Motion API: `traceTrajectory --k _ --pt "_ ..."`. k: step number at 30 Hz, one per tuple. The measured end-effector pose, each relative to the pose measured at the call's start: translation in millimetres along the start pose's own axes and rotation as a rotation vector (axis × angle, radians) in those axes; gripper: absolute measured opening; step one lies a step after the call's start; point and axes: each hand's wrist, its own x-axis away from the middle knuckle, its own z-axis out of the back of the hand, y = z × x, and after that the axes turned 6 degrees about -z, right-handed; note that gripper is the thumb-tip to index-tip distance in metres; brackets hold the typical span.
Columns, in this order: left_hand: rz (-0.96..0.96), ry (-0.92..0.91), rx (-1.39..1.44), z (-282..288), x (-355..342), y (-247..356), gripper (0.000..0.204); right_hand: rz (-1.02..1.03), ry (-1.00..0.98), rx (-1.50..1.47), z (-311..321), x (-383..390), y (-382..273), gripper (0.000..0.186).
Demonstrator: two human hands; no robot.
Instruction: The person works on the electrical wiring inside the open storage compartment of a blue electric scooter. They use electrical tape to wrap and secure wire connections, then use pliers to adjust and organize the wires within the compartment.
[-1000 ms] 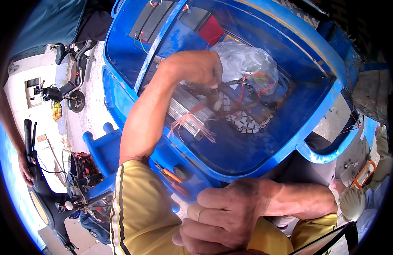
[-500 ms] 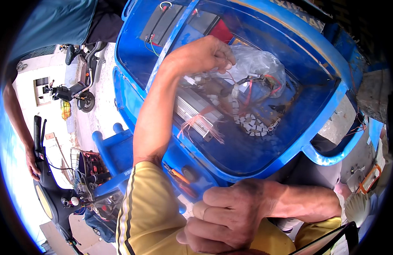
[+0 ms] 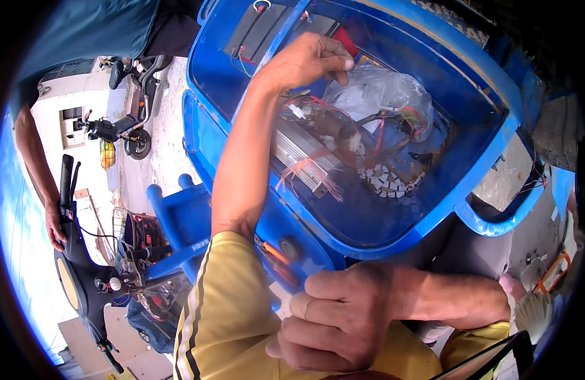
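Note:
My left hand (image 3: 311,62) is raised over the blue metal compartment (image 3: 394,244), thumb and fingers closed in a pinch. Whatever may be between them is too small to make out. Below and right of it lies a clear plastic bag (image 3: 387,88) beside a tangle of wires (image 3: 381,117). A silver finned metal box (image 3: 305,155) with a bundle of thin pink wires (image 3: 305,170) sits along the compartment's near left side. White connector blocks (image 3: 384,182) lie in a cluster on its floor. My right hand (image 3: 337,316) is a fist close to my body, its palm side hidden.
Dark batteries (image 3: 257,31) fill the far left section behind a blue crossbar. Orange-handled pliers (image 3: 275,252) lie on the blue ledge near my left elbow. Another person's hand (image 3: 55,225) rests on a handlebar (image 3: 68,183) at left. A parked scooter (image 3: 118,123) stands beyond.
My left hand has lifted upward, away from the wires, still pinched. The view has shifted slightly, moving the compartment right and up. My right fist stays almost where it was.

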Motion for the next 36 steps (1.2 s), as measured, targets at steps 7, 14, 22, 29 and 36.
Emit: traceTrajectory --k 7,14,22,29,36 --pt "-0.026 0.173 -0.029 -12 4 6 0.024 0.035 -0.083 -0.039 -12 20 -3 0.035" --pt "0.087 0.33 0.066 0 43 17 0.021 0.054 -0.109 0.018 -15 24 4 0.033" --pt "0.111 0.198 -0.232 0 99 23 0.033 0.043 -0.1 0.072 -15 25 8 0.02" --pt "0.11 0.302 -0.524 -33 107 7 0.037 0.058 -0.108 0.131 -17 28 13 0.02" --pt "0.199 0.499 -0.321 -34 107 2 0.029 0.038 -0.121 0.138 -22 32 18 0.02"
